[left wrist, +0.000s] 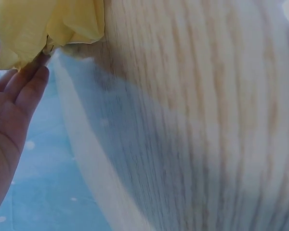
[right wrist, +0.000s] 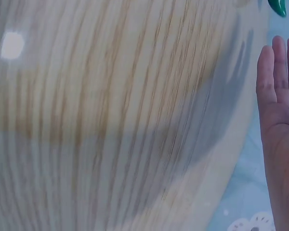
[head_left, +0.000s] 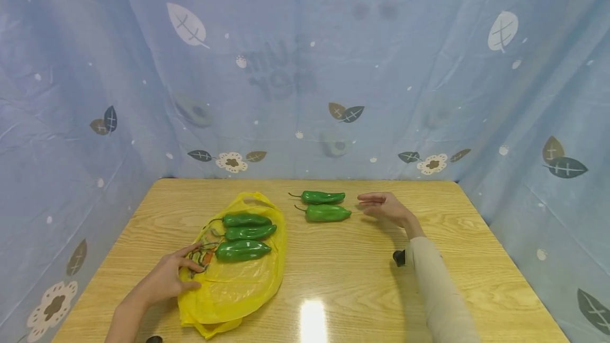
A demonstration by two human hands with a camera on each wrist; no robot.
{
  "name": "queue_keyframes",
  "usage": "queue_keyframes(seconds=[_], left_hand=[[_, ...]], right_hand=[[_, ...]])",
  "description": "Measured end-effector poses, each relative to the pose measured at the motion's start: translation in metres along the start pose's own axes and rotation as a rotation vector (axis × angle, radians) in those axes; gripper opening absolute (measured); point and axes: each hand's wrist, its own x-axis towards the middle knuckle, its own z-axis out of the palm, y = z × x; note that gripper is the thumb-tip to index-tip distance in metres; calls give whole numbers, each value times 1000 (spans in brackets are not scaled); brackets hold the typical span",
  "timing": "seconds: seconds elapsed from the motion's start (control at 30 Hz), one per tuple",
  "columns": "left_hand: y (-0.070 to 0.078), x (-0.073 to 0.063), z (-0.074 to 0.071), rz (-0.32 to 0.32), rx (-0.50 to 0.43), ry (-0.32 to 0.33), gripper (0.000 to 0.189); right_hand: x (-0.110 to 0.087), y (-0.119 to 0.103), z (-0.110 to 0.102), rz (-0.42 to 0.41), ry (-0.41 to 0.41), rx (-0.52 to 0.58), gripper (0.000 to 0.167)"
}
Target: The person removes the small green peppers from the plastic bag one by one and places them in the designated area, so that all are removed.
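A yellow plastic bag (head_left: 238, 285) is spread out at the left of the table. Three green peppers (head_left: 243, 251) lie on it side by side, their dark stems pointing left. My left hand (head_left: 164, 277) grips the bag's left edge; in the left wrist view, yellow plastic hides the fingertips. Two more green peppers (head_left: 328, 213) lie on bare wood to the right of the bag, one behind the other. Just right of them, my right hand (head_left: 386, 208) is held above the table with extended fingers and nothing in it. A pepper tip (right wrist: 278, 6) shows beyond the fingertips in the right wrist view.
The wooden table (head_left: 352, 274) is bordered at the back and sides by a blue patterned curtain (head_left: 286, 68). Small dark prints and an orange patch (head_left: 208, 257) show on the bag beside the left fingers. A small black object (head_left: 399, 258) is by the right sleeve.
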Motion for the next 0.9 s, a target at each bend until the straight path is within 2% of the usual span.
queue_keyframes(seconds=[0.13, 0.27, 0.4, 0.67, 0.9], left_hand=[[1, -1, 0, 8, 1, -3, 23], [1, -1, 0, 4, 1, -6, 23], [2, -1, -1, -5, -7, -10, 23], [2, 1, -1, 7, -19, -13, 22], [3, 0, -2, 14, -5, -5, 22]], right_hand=[[-7, 1, -7, -31, 31, -21, 46], [-12, 1, -9, -75, 43, 5, 46], [-18, 1, -7, -124, 52, 35, 47], [-30, -5, 2, -187, 131, 74, 47], [-38, -13, 17, -227, 82, 69, 44]])
